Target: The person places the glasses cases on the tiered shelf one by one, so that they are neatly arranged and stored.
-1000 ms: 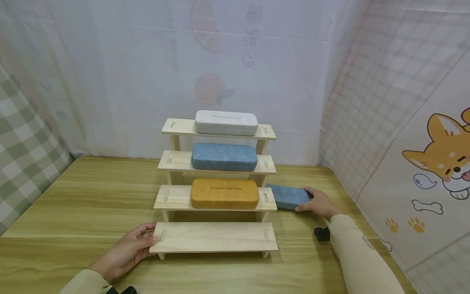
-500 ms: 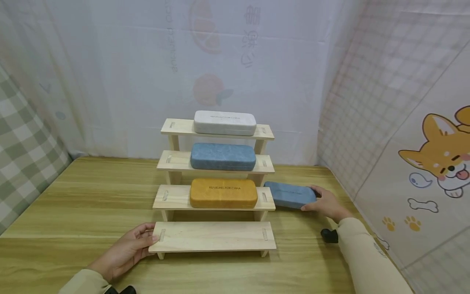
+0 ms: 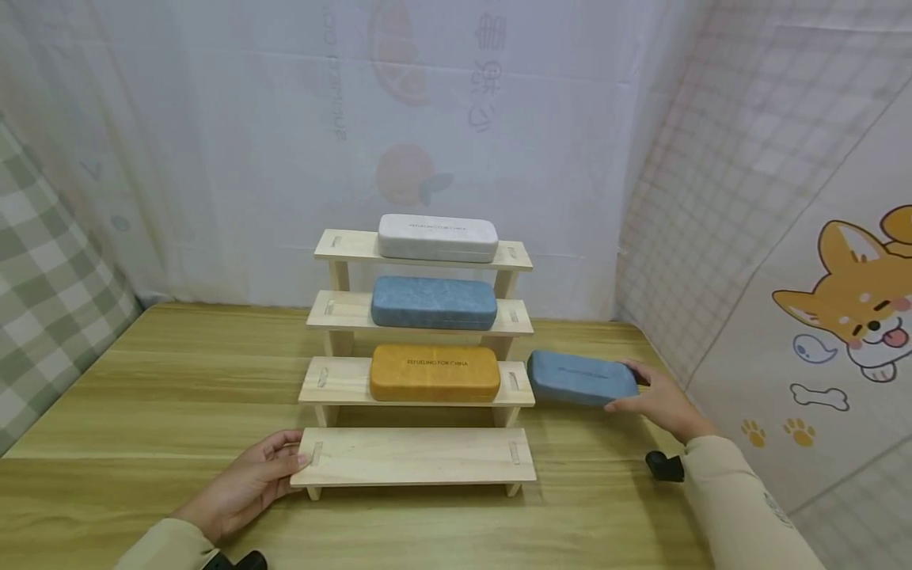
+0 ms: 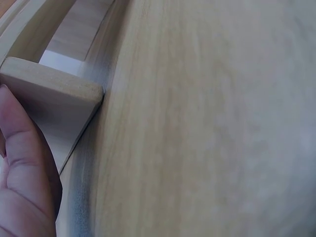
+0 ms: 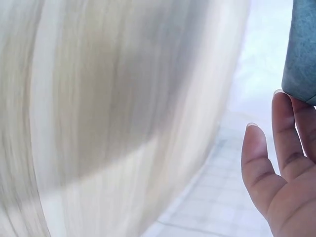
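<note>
My right hand (image 3: 663,402) pinches the right end of a blue glasses case (image 3: 580,378), thumb in front and fingers behind. This case lies slightly slanted, just right of a four-step wooden display stand. In the right wrist view, fingertips meet the bottom end of the case (image 5: 302,54). My left hand (image 3: 252,483) grips the left end of the lowest shelf (image 3: 420,457), thumb on top. A mustard case (image 3: 435,374), a second blue case (image 3: 435,302) and a white case (image 3: 438,238) sit on the upper shelves, one per shelf.
The stand rests on a wood-grain table (image 3: 178,380). A pale curtain (image 3: 249,158) hangs behind, with a cloth showing a cartoon dog (image 3: 862,293) at the right and a green checked cloth (image 3: 43,293) at the left.
My right hand has drawn the blue case rightward, away from the stand; its left end, earlier partly behind the shelf, is now in sight. My left hand has stayed on the lowest shelf.
</note>
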`<action>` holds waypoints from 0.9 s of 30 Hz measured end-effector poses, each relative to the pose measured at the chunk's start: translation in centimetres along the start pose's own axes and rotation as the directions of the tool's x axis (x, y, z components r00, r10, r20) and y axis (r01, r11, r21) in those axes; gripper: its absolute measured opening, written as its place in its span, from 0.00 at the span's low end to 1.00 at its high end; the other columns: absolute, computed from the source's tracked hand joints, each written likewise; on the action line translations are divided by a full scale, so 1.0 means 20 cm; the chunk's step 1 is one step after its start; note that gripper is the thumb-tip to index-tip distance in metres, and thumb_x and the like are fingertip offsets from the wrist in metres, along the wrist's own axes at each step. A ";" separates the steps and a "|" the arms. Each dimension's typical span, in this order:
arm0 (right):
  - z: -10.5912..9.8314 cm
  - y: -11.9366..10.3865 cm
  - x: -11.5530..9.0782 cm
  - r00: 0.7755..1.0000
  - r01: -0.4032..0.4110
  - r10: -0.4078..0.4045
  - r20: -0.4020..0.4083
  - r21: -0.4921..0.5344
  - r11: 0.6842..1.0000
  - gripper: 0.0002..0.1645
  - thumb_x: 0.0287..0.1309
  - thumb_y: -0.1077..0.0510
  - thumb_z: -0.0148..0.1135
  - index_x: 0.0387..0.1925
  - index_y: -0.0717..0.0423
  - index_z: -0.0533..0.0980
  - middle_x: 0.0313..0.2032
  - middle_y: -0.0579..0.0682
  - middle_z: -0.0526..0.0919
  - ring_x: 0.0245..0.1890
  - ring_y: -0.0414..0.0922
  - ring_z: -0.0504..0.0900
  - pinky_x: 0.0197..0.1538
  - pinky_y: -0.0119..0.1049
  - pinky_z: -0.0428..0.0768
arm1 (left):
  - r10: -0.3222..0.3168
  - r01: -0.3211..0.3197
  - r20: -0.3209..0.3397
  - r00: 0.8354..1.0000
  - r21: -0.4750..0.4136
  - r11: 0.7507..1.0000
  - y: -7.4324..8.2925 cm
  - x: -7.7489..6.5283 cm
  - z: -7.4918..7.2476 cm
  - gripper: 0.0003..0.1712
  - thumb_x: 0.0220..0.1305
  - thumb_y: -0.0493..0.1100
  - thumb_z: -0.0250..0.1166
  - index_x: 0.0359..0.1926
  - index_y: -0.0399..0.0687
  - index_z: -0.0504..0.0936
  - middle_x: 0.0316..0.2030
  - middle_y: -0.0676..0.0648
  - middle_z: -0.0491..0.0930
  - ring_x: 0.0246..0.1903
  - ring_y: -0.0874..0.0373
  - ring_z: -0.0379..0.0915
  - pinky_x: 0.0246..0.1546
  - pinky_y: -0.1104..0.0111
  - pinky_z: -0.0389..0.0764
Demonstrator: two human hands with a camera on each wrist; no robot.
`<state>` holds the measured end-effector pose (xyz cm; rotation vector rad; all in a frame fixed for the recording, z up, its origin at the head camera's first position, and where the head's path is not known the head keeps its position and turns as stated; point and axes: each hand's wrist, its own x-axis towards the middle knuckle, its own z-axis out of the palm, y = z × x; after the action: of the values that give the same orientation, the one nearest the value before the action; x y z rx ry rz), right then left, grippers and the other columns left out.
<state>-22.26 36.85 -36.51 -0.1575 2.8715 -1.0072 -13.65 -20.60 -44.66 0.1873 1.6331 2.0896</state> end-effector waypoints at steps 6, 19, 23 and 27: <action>-0.06 -0.01 -0.07 1.000 0.010 -0.010 -0.028 0.007 1.000 0.59 0.49 0.47 0.74 0.72 0.65 0.51 0.65 0.74 0.59 0.62 0.69 0.61 0.54 0.64 0.70 | -0.003 0.003 0.000 1.000 0.014 1.000 0.00 0.00 0.00 0.37 0.71 0.37 0.55 0.68 0.23 0.44 0.48 0.50 0.74 0.46 0.61 0.75 0.47 0.67 0.79; -0.14 -0.10 -0.19 0.999 0.006 -0.007 -0.044 -0.010 1.000 0.58 0.50 0.49 0.74 0.73 0.62 0.50 0.65 0.73 0.59 0.58 0.68 0.68 0.47 0.49 0.78 | -0.001 0.001 0.004 1.000 -0.011 1.000 0.01 0.00 0.00 0.35 0.71 0.37 0.56 0.67 0.25 0.47 0.47 0.50 0.74 0.46 0.60 0.76 0.47 0.67 0.79; -0.14 -0.15 -0.22 0.999 0.019 -0.018 -0.039 0.031 0.999 0.57 0.51 0.52 0.74 0.74 0.61 0.50 0.67 0.72 0.57 0.59 0.69 0.68 0.44 0.42 0.80 | 0.004 -0.004 0.008 1.000 -0.015 1.000 0.01 0.00 0.00 0.34 0.71 0.37 0.55 0.67 0.25 0.49 0.47 0.50 0.75 0.46 0.60 0.76 0.47 0.67 0.79; -0.13 -0.19 -0.25 0.999 0.032 -0.030 -0.042 0.052 0.998 0.57 0.50 0.53 0.74 0.74 0.59 0.51 0.67 0.71 0.58 0.58 0.68 0.69 0.41 0.38 0.81 | 0.001 -0.001 0.004 1.000 -0.015 1.000 0.01 0.00 0.00 0.34 0.71 0.37 0.56 0.67 0.25 0.48 0.47 0.50 0.75 0.46 0.60 0.76 0.47 0.67 0.79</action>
<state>-17.42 36.06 -31.78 -0.1798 2.8842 -1.1033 -13.64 -20.63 -44.52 0.1875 1.6155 2.1002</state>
